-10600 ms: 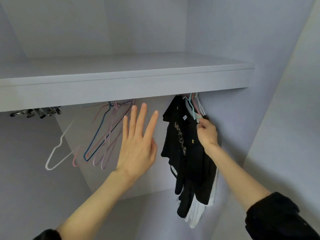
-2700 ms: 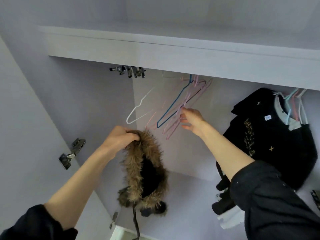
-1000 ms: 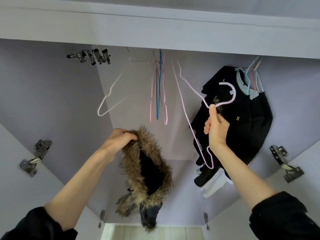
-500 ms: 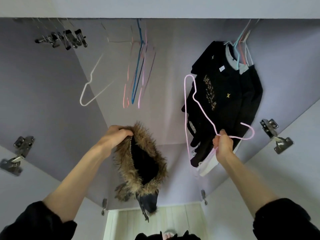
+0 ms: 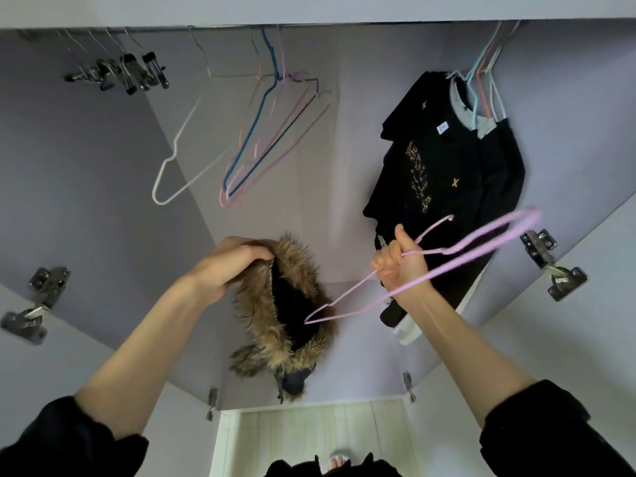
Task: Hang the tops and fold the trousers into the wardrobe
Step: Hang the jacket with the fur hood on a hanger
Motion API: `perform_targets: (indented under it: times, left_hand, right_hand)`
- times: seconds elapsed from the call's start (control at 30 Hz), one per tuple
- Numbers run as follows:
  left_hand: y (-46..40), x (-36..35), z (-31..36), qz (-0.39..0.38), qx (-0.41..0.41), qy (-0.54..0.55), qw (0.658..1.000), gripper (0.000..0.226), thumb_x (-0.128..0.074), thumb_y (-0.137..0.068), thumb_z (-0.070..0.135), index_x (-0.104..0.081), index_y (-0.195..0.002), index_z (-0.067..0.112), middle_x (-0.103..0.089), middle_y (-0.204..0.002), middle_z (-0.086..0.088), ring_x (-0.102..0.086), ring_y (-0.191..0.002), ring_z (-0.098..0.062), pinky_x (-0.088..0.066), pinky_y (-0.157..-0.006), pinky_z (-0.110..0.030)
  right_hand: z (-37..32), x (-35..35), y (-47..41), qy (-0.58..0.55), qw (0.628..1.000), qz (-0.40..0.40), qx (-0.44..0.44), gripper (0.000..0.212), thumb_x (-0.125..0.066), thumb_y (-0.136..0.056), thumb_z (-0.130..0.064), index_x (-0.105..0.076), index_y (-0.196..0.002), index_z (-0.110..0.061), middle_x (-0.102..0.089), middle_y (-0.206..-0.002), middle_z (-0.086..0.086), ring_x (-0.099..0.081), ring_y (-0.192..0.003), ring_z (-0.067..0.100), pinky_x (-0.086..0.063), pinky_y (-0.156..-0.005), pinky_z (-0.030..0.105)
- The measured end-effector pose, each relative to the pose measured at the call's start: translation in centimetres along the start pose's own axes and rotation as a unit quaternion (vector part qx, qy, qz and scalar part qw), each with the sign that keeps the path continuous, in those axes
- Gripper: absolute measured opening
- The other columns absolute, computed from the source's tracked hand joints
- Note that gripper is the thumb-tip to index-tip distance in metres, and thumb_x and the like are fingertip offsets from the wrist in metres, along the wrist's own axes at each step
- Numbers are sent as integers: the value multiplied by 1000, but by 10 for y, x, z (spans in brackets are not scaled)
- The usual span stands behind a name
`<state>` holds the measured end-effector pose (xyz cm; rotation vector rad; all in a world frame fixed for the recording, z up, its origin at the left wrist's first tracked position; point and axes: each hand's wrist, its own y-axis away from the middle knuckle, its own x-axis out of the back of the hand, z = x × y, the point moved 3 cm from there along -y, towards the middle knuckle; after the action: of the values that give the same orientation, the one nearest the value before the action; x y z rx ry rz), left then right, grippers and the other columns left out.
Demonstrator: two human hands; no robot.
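My left hand [image 5: 230,261] grips the brown fur trim of a black garment [image 5: 278,304], which hangs down in front of the open wardrobe. My right hand [image 5: 399,263] holds a pink wire hanger [image 5: 475,247] by its neck, the hanger lying nearly flat with one end reaching toward the fur garment. Behind my right hand, black tops [image 5: 444,187] hang on hangers at the right end of the rail.
Several empty wire hangers [image 5: 261,139], among them a white hanger [image 5: 179,160], hang mid-rail, and metal clip hangers [image 5: 127,72] at the left. Door hinges [image 5: 550,263] stick out on both sides. Pale floor [image 5: 309,432] shows below.
My right hand has lowered and tipped the pink hanger from upright to nearly flat, bringing it closer to the fur garment. The view has tilted downward slightly.
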<state>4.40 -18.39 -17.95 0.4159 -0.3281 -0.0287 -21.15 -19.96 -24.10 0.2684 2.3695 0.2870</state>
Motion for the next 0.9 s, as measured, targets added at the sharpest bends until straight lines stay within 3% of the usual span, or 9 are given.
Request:
perform_targets:
  times: [0.1,0.17,0.3,0.4,0.57,0.73,0.77,0.83,0.9]
  left_hand:
    - [11,3,13,-30,-30,42,998,17,-60,-82,2,-71,-76,14,-71,-72,-3,-66,-67,-15,-53,-66,-23]
    - [17,6,21,-43,-48,61,996,24,-58,-82,0,-72,-70,14,-71,-68,-2,-66,-60,-11,-53,-56,-18]
    - [18,28,26,5,-34,105,994,21,-55,-83,1,-70,-73,13,-65,-55,1,-59,-43,-8,-43,-41,-12]
    - [13,52,14,84,-21,81,993,15,-59,-83,2,-71,-87,11,-68,-69,-4,-62,-53,-11,-49,-47,-15]
    - [-1,61,-2,166,-39,-6,985,24,-58,-84,-2,-69,-94,17,-62,-67,4,-56,-44,1,-43,-42,-8]
    - [-14,68,-16,198,-32,-55,978,24,-61,-81,-5,-72,-98,8,-65,-72,-2,-60,-69,-17,-50,-73,-29]
    - [-16,68,-18,197,-30,-60,978,25,-60,-81,-6,-72,-97,8,-66,-69,-1,-60,-67,-15,-50,-70,-27]
    - [-19,67,-22,190,-26,-65,979,28,-57,-81,-7,-72,-92,14,-63,-57,3,-58,-50,-6,-48,-51,-15]
    - [-21,67,-25,190,-17,-77,979,29,-55,-82,-6,-70,-89,18,-60,-56,2,-55,-47,-9,-44,-41,-13]
  right_hand:
    - [18,-8,-2,44,995,86,-12,43,-44,-99,-33,-40,-58,-20,-23,-36,-9,-23,-32,5,-18,-44,20]
    - [27,-13,-6,133,984,117,15,39,-48,-97,-37,-35,-64,-21,-25,-35,-11,-24,-32,3,-20,-41,17]
    - [33,-10,-13,306,940,134,68,49,-52,-94,-39,-34,-55,-16,-34,-35,-11,-34,-35,4,-29,-43,20]
    - [25,-3,-17,380,910,124,110,48,-53,-94,-38,-45,-53,-13,-43,-48,0,-42,-48,13,-34,-52,29]
    - [12,-23,-17,484,854,47,182,60,-52,-95,-32,-30,-43,-15,-30,-31,-7,-33,-33,9,-27,-44,25]
    - [3,-35,-18,560,800,33,211,61,-51,-96,-31,-28,-41,-15,-29,-32,-5,-30,-35,11,-28,-45,30]
    - [2,-36,-19,575,787,33,219,61,-51,-96,-31,-28,-42,-15,-29,-36,-4,-31,-36,13,-28,-45,31]
    - [-2,-38,-23,602,763,30,233,61,-51,-96,-33,-29,-42,-15,-33,-39,0,-35,-38,16,-30,-45,30]
    - [-5,-39,-27,625,744,32,234,58,-50,-95,-36,-33,-44,-15,-42,-44,5,-44,-44,21,-35,-48,30]
